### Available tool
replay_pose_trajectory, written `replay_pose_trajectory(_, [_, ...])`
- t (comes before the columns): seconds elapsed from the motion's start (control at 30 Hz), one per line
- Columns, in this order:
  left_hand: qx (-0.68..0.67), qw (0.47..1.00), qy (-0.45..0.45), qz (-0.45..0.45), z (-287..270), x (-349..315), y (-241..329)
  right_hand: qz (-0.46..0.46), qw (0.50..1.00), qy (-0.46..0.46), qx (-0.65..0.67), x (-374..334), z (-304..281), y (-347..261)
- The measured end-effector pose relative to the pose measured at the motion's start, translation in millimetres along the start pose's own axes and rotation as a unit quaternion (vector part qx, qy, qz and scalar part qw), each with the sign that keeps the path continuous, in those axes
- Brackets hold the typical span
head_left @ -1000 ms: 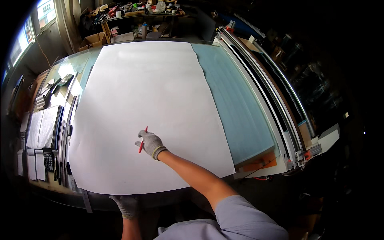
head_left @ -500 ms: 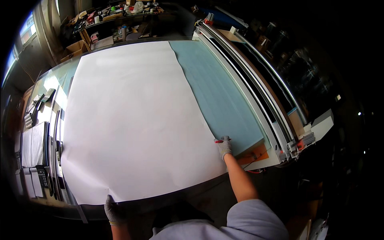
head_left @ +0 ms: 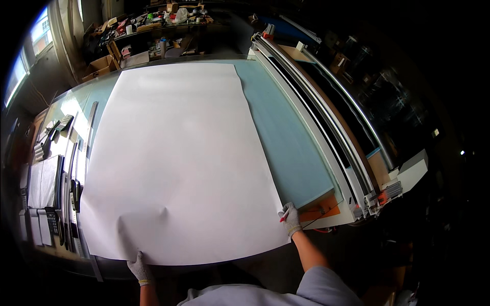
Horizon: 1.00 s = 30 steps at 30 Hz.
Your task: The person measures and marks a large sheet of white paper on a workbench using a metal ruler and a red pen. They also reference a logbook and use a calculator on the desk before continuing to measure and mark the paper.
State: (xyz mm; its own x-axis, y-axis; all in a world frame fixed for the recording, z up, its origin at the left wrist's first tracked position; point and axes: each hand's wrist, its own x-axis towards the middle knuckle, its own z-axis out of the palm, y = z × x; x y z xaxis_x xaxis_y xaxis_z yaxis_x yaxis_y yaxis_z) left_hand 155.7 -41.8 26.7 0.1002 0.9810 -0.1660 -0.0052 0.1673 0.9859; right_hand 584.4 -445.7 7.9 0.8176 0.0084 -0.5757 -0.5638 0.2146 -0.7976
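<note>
A large white sheet (head_left: pixel 178 143) covers most of the table, its near edge hanging toward me. At that near edge, left of the middle, my gloved left hand (head_left: pixel 139 268) is closed on the sheet, thumb on top and fingers underneath. A crease and a raised fold run through the sheet just above it. My gloved right hand (head_left: pixel 292 220) is closed round a small red and white pen-like tool (head_left: pixel 284 217) at the sheet's right edge, near its corner. Whether those fingers also pinch the sheet I cannot tell.
Right of the sheet lies a pale blue-green board surface (head_left: pixel 286 137), bordered by a long metal rail frame (head_left: pixel 326 112). On the left are a steel ruler (head_left: pixel 92 122), a calculator (head_left: pixel 53 223) and papers (head_left: pixel 43 183). A cluttered bench (head_left: pixel 153 25) and a cardboard box (head_left: pixel 100 66) stand behind.
The sheet has slid toward me, uncovering more of the steel ruler at left. My right hand has come nearer with the tool. The fold above my left hand has grown.
</note>
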Motion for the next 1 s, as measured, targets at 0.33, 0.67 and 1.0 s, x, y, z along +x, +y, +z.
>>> replay_pose_trajectory(0.33, [-0.222, 0.923, -0.313, -0.037, 64.0, 199.2, 126.6, -0.171, 0.979, -0.033, -0.104, -141.8, 118.8, 160.2])
replay_pose_trajectory(0.67, [-0.012, 0.929, -0.235, -0.286, -108.6, 93.4, 20.7, -0.195, 0.955, -0.095, -0.203, -283.5, 294.2, 294.8])
replay_pose_trajectory(1.0, [0.151, 0.930, -0.195, -0.274, -193.7, 145.7, 17.7, -0.213, 0.970, 0.065, 0.097, -108.3, 255.6, 229.0])
